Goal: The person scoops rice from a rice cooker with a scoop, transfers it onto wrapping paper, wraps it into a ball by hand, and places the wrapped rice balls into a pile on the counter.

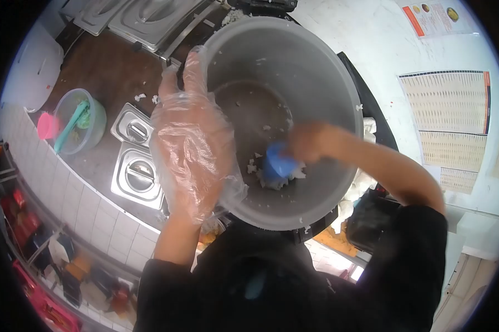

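Note:
A large grey pot [285, 44] stands in front of me, with clumps of what looks like white cooked rice [276, 180] at the bottom near its close side. Down inside it, my right hand [307, 143], bare and blurred by motion, is closed around a blue scoop-like tool [280, 160]. This tool touches or hovers over the clumps; its exact shape is smeared. My left hand [197, 138], in a clear plastic glove, lies over the pot's left rim. Two of its fingers stretch out, spread apart, and the others are hidden.
Lidded steel containers [139, 174] stand left of the pot, and more steel lids [150, 22] lie at the far left. A clear tub [97, 127] holds a green utensil [72, 124] beside a pink cup [48, 126]. White cloth [357, 188] bunches at the pot's right side.

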Motion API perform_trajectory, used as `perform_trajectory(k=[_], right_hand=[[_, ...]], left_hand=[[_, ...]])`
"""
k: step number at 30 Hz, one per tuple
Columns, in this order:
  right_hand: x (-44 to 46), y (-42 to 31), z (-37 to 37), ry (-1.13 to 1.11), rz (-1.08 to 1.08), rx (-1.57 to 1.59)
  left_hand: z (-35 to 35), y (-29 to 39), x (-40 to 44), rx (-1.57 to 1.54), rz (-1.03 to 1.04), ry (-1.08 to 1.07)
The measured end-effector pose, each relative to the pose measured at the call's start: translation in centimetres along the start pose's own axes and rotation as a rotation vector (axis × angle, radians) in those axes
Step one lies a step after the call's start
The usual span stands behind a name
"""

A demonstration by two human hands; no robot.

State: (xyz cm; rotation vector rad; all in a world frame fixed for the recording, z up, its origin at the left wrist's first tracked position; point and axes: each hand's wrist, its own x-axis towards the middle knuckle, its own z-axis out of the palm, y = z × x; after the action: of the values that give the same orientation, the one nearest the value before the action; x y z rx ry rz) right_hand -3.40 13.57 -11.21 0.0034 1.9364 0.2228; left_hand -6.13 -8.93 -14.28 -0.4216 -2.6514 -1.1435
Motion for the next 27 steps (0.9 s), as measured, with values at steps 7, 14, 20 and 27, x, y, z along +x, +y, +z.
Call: perform_trajectory(k=[7, 14, 20, 27], right_hand=[[3.5, 4.9, 5.1, 0.391, -0.041, -0.374], [5.7, 5.4, 0.3, 0.200, 0.112, -0.119], [4.8, 1.0, 6.4, 0.185, -0.027, -0.237], [4.6, 7.2, 1.0, 0.105, -0.185, -0.138]], left_hand=[[0.1, -0.1, 0.0, -0.004, -0.005, -0.019], [-0.1, -0.2, -0.1, -0.011, -0.001, -0.034], [0.1, -0.2, 0.0, -0.021, 0.002, -0.039], [0.2, -0.3, -0.2, -0.024, 0.007, -0.043]])
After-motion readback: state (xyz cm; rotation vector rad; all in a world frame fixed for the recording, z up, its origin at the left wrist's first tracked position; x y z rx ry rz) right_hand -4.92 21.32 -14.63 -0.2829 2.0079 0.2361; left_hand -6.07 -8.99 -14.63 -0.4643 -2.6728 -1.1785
